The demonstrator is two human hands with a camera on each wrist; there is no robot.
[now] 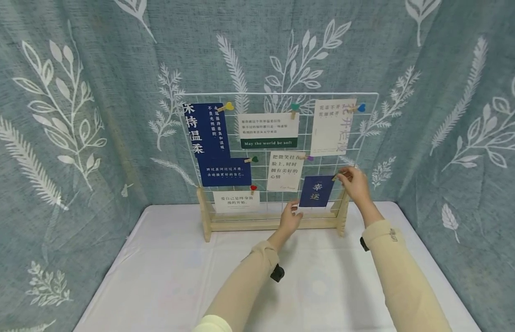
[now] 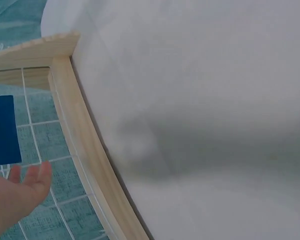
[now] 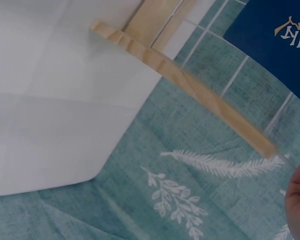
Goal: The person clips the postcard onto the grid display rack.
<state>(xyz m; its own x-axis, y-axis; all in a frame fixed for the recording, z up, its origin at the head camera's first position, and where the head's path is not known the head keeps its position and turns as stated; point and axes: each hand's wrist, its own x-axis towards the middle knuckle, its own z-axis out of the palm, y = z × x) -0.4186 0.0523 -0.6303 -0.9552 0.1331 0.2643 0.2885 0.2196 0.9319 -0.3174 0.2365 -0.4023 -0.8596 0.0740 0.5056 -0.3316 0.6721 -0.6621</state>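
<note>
In the head view, a small dark blue card point(image 1: 317, 191) with pale characters lies against the lower right of a white wire grid panel point(image 1: 261, 173). At its upper right corner my right hand point(image 1: 354, 183) pinches a small clothespin point(image 1: 335, 177), mostly covered by the fingers. My left hand point(image 1: 290, 218) is at the card's lower left corner, palm up and fingers loosely extended. The left wrist view shows those fingers point(image 2: 42, 175) just beside the edge of the blue card point(image 2: 4, 131). Only part of my right hand point(image 3: 299, 200) enters the right wrist view.
Several other cards hang on the grid, among them a white and green one point(image 1: 269, 130) and a tall white one point(image 1: 333, 127), held by clothespins with coloured hearts. A wooden stand point(image 1: 241, 226) carries the grid on a white-covered table point(image 1: 170, 276). Patterned curtain point(image 1: 116, 69) surrounds it.
</note>
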